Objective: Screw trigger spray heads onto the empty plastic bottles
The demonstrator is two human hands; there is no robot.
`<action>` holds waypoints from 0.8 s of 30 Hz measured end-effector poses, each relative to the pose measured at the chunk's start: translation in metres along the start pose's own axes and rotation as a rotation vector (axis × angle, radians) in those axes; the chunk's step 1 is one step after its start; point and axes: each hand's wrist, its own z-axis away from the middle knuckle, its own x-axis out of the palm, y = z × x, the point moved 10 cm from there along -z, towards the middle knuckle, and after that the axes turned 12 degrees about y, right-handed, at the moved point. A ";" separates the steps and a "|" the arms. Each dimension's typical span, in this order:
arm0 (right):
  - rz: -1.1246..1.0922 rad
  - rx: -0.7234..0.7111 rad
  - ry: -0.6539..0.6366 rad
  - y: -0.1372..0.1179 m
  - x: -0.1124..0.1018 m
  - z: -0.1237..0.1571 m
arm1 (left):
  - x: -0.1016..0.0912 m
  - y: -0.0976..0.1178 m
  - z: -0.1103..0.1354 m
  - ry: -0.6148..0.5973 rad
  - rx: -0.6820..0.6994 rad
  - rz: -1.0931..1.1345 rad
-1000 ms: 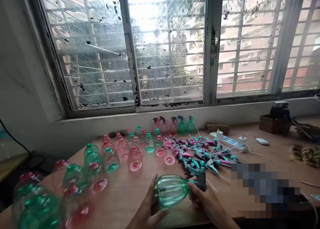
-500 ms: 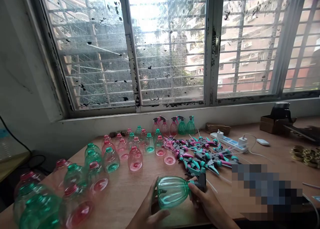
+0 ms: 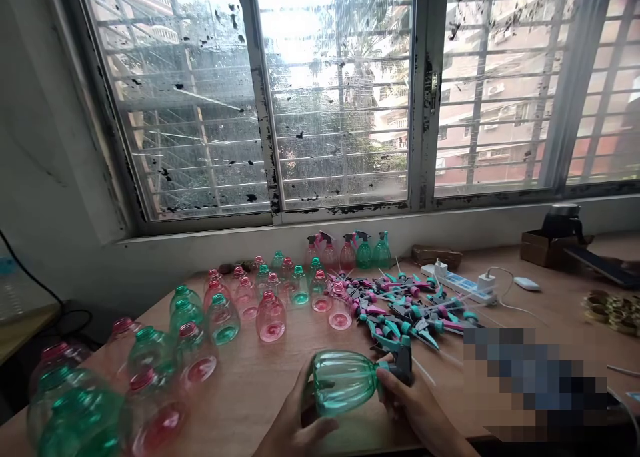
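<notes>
A clear green plastic bottle (image 3: 343,379) lies on its side just above the near edge of the wooden table (image 3: 280,370). My left hand (image 3: 295,420) cups its base, fingers wrapped round it. My right hand (image 3: 413,404) is closed on the dark spray-trigger head (image 3: 400,364) at the bottle's neck. A heap of pink and teal trigger heads (image 3: 405,307) lies just beyond.
Several empty pink and green bottles (image 3: 220,317) stand across the left of the table. A few assembled spray bottles (image 3: 363,250) line the window sill wall. A white power strip (image 3: 460,284), a mouse (image 3: 525,283) and a cardboard box (image 3: 543,250) sit to the right.
The bottle has turned slightly between my hands and my left fingers have shifted on its base; the view barely moved.
</notes>
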 end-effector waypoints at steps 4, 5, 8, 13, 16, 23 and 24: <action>-0.007 -0.015 -0.019 0.000 0.001 -0.001 | -0.003 -0.001 0.001 0.027 0.037 0.003; -0.006 -0.015 -0.022 0.001 0.001 -0.001 | -0.003 -0.001 0.001 0.029 0.044 -0.009; -0.001 -0.011 -0.008 0.001 0.000 0.000 | 0.000 0.002 0.000 0.007 0.058 -0.045; 0.000 -0.015 0.001 0.001 -0.001 0.000 | 0.002 0.008 0.000 -0.005 0.077 -0.045; -0.003 -0.014 0.001 0.001 -0.001 0.000 | 0.005 0.010 0.001 -0.036 0.065 -0.037; -0.029 -0.018 0.012 0.001 -0.002 -0.002 | 0.002 0.005 0.002 -0.008 0.046 -0.062; -0.029 -0.022 0.006 0.000 -0.001 -0.002 | 0.002 0.004 0.002 -0.010 0.044 -0.065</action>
